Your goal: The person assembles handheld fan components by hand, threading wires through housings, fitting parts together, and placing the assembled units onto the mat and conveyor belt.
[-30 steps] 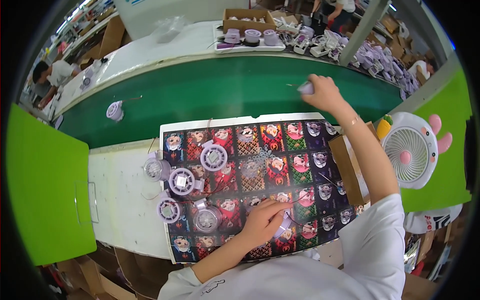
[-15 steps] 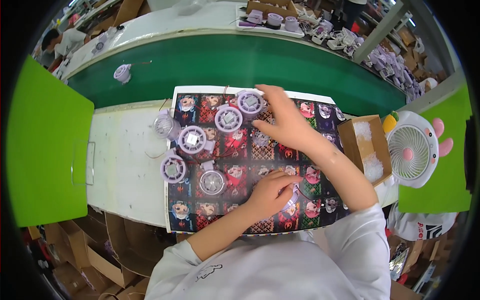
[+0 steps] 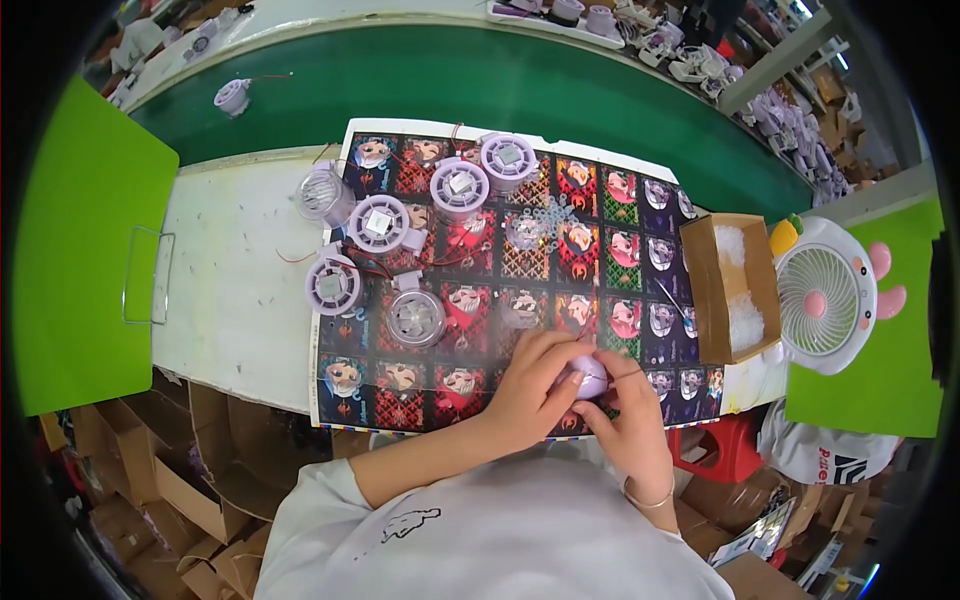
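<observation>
Low over the front of the printed sheet (image 3: 440, 385), my left hand (image 3: 535, 390) and my right hand (image 3: 632, 408) close together around a rounded lilac plastic part (image 3: 588, 376). Fingers of both hands press on it and cover much of its surface. A thin dark line, perhaps a wire, runs by the right fingers. Several lilac round fan-like housings stand on the left half of the sheet, among them one at the back (image 3: 508, 157), a white-centred one (image 3: 379, 223) and one with a see-through cover (image 3: 416, 318). Thin red wires trail from them.
A cardboard box (image 3: 702, 290) with white fluffy filling stands at the right, beside a white fan (image 3: 822, 290) with pink ears. A thin tool (image 3: 678, 308) lies left of the box. Behind runs a green belt (image 3: 400, 85) carrying a lilac housing (image 3: 232, 97).
My right hand has come back from the rear housings to join the left on the lilac part. A bluish lacy cluster now shows where that hand was. The view has shifted somewhat.
</observation>
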`<control>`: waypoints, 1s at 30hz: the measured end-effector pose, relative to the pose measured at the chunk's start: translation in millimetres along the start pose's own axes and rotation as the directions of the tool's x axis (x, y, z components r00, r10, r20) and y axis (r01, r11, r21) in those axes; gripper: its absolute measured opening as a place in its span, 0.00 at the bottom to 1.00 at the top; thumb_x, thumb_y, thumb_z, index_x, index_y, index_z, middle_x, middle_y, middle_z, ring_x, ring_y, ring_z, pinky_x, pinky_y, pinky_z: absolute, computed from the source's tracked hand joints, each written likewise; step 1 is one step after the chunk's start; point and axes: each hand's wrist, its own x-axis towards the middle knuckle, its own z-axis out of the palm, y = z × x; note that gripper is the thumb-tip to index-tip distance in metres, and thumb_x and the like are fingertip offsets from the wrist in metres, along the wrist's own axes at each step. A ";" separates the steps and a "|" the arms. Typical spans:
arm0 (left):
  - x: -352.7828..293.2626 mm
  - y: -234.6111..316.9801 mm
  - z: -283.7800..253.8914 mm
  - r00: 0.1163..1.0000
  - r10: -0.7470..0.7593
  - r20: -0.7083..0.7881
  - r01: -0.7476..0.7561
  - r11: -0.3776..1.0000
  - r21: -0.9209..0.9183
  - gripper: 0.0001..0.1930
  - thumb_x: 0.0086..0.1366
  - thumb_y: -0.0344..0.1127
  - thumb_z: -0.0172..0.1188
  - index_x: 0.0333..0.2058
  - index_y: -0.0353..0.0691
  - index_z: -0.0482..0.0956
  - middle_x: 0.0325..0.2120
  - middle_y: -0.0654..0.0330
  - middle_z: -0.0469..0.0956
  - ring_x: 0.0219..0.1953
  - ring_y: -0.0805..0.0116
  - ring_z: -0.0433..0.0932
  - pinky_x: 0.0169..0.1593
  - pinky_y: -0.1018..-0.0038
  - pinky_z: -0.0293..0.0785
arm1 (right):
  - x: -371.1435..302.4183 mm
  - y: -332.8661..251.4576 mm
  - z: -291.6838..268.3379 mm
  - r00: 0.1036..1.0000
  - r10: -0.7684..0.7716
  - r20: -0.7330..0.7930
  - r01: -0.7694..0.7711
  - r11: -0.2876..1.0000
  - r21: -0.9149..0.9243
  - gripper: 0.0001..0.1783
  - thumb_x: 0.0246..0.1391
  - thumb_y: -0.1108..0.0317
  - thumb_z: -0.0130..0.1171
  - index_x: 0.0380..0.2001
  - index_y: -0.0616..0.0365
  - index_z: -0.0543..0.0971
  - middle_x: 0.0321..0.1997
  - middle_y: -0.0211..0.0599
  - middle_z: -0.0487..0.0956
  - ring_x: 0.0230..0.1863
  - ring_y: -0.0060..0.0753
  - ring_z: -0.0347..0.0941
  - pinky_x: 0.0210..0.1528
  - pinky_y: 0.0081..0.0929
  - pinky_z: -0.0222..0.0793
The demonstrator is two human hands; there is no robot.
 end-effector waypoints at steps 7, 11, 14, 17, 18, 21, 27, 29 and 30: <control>-16.4 11.1 -26.4 0.891 0.420 0.173 -0.450 0.871 0.199 0.16 0.52 0.27 0.62 0.42 0.39 0.80 0.37 0.60 0.76 0.38 0.59 0.75 0.41 0.66 0.74 | 61.6 21.0 4.2 0.942 -0.322 0.099 0.309 0.943 0.123 0.15 0.52 0.82 0.54 0.43 0.61 0.77 0.37 0.43 0.79 0.39 0.42 0.77 0.44 0.30 0.71; -17.4 17.0 -25.1 0.816 0.533 0.223 -0.577 0.769 0.275 0.16 0.50 0.28 0.63 0.40 0.39 0.81 0.35 0.61 0.77 0.36 0.64 0.76 0.36 0.72 0.76 | 98.9 13.0 29.5 0.873 -0.378 0.306 0.383 0.922 0.047 0.11 0.51 0.74 0.59 0.40 0.60 0.76 0.35 0.43 0.73 0.35 0.47 0.73 0.38 0.39 0.70; -18.3 20.2 -25.0 0.860 0.456 0.229 -0.493 0.857 0.147 0.15 0.53 0.25 0.64 0.41 0.37 0.81 0.34 0.58 0.78 0.33 0.60 0.78 0.35 0.70 0.76 | 106.3 14.6 50.0 0.845 -0.388 0.369 0.465 0.873 -0.146 0.10 0.50 0.70 0.61 0.36 0.60 0.74 0.35 0.44 0.72 0.38 0.50 0.72 0.38 0.41 0.70; -13.0 24.2 -32.2 0.926 0.260 0.274 -0.276 0.961 0.020 0.14 0.57 0.21 0.62 0.44 0.35 0.79 0.34 0.55 0.80 0.32 0.58 0.80 0.35 0.69 0.77 | 112.1 14.3 34.4 0.858 -0.411 0.309 0.454 0.888 -0.078 0.09 0.48 0.73 0.61 0.34 0.61 0.74 0.34 0.44 0.73 0.37 0.50 0.72 0.38 0.42 0.69; -11.4 25.7 -34.0 0.941 0.147 0.306 -0.159 0.987 0.013 0.15 0.59 0.20 0.60 0.47 0.34 0.77 0.35 0.53 0.80 0.33 0.58 0.81 0.37 0.69 0.78 | 114.8 22.5 23.5 0.880 -0.424 0.215 0.435 0.900 -0.005 0.08 0.48 0.74 0.61 0.33 0.62 0.75 0.33 0.43 0.73 0.37 0.50 0.72 0.38 0.41 0.69; -11.8 31.2 -18.1 0.999 -0.038 0.000 0.034 0.907 -0.419 0.17 0.62 0.21 0.59 0.51 0.36 0.74 0.32 0.55 0.80 0.35 0.64 0.81 0.35 0.71 0.80 | 99.4 19.7 -21.9 0.984 -0.163 -0.070 0.172 0.973 0.152 0.06 0.50 0.78 0.61 0.33 0.60 0.77 0.30 0.37 0.76 0.30 0.32 0.73 0.34 0.24 0.68; 9.6 26.6 -14.7 0.973 -0.150 0.175 0.225 0.783 -0.580 0.14 0.66 0.20 0.56 0.50 0.32 0.73 0.39 0.55 0.79 0.34 0.70 0.80 0.40 0.77 0.79 | 30.5 0.5 -52.6 0.977 0.023 -0.214 0.095 0.846 0.525 0.05 0.51 0.78 0.62 0.31 0.64 0.76 0.30 0.31 0.74 0.30 0.20 0.69 0.31 0.17 0.62; 15.6 24.4 -15.1 0.952 -0.242 0.186 0.304 0.703 -0.643 0.12 0.66 0.21 0.56 0.48 0.32 0.74 0.39 0.54 0.79 0.33 0.72 0.80 0.38 0.77 0.79 | 11.0 -7.8 -48.4 0.996 0.006 -0.093 0.031 0.920 0.390 0.06 0.49 0.81 0.61 0.31 0.61 0.77 0.30 0.35 0.75 0.27 0.27 0.70 0.29 0.22 0.65; 17.5 22.0 -13.2 0.967 -0.219 0.127 0.243 0.664 -0.707 0.09 0.67 0.21 0.55 0.45 0.32 0.76 0.39 0.54 0.80 0.33 0.73 0.79 0.36 0.79 0.78 | 4.1 -12.2 -44.5 0.997 0.058 0.049 -0.073 0.899 0.432 0.08 0.49 0.82 0.60 0.33 0.61 0.75 0.33 0.38 0.75 0.31 0.31 0.72 0.32 0.24 0.68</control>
